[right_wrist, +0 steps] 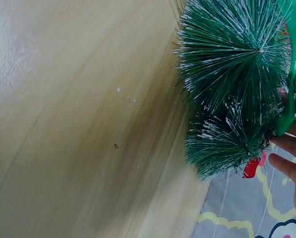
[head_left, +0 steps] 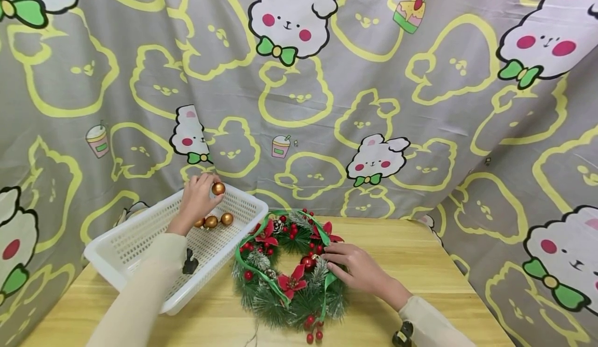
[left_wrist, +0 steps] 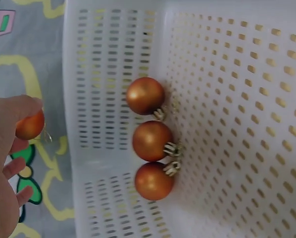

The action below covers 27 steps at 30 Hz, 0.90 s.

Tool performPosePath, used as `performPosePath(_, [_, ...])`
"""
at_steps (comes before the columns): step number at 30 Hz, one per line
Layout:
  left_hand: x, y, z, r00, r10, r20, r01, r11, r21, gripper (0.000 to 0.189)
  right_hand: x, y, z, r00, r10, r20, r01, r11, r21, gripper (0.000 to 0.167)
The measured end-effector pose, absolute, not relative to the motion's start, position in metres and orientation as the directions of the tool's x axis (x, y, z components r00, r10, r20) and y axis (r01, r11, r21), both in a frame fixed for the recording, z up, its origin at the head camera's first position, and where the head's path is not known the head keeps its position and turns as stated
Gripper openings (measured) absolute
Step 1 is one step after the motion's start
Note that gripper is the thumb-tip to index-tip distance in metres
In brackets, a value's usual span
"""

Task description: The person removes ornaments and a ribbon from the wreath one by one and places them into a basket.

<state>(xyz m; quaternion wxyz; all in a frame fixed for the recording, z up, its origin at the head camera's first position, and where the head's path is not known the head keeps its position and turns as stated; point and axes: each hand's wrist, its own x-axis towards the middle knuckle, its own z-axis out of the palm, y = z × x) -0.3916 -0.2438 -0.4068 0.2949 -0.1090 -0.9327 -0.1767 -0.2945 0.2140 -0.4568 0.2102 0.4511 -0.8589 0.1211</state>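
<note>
We observe the left hand (head_left: 195,203) pinching a copper-coloured ball (head_left: 218,188), raised near the far rim of a white perforated basket (head_left: 260,208) in which three similar balls (left_wrist: 153,141) lie. We note the right hand (head_left: 358,270), fingers extended, touching the green ribbon (right_wrist: 286,120) on the right side of a wreath (head_left: 259,297). This wreath, bearing red flowers (head_left: 291,282) and berries (head_left: 310,319), lies on the wooden bench (head_left: 406,243) beside the basket.

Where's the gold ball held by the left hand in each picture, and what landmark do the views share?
Head: gold ball, left of centre, just below mid-height, in the left hand.
Left wrist: gold ball near the left edge, about mid-height.
Right wrist: not in it.
Shared landmark: the patterned curtain, in all three.
</note>
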Motion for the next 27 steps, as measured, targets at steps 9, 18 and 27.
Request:
performPosePath(9, [-0.399,-0.250,-0.429,-0.890,0.126,0.439,0.258,0.932,0.256,0.037,-0.296,0.212,-0.454,-0.504,-0.727,0.467,-0.826,0.564,-0.012,0.026])
performPosePath(18, [-0.401,-0.256,-0.443,-0.917,0.158,0.367,0.243,0.950,0.198,0.036,-0.295,0.212,-0.455,-0.506,-0.729,0.462,-0.822,0.570,-0.001,0.026])
performPosePath(27, [-0.402,-0.252,-0.447,-0.922,0.189,0.338,0.258,0.951,0.171,0.037,-0.297,0.213,-0.457,-0.512,-0.727,0.458,-0.819,0.574,-0.004,0.027])
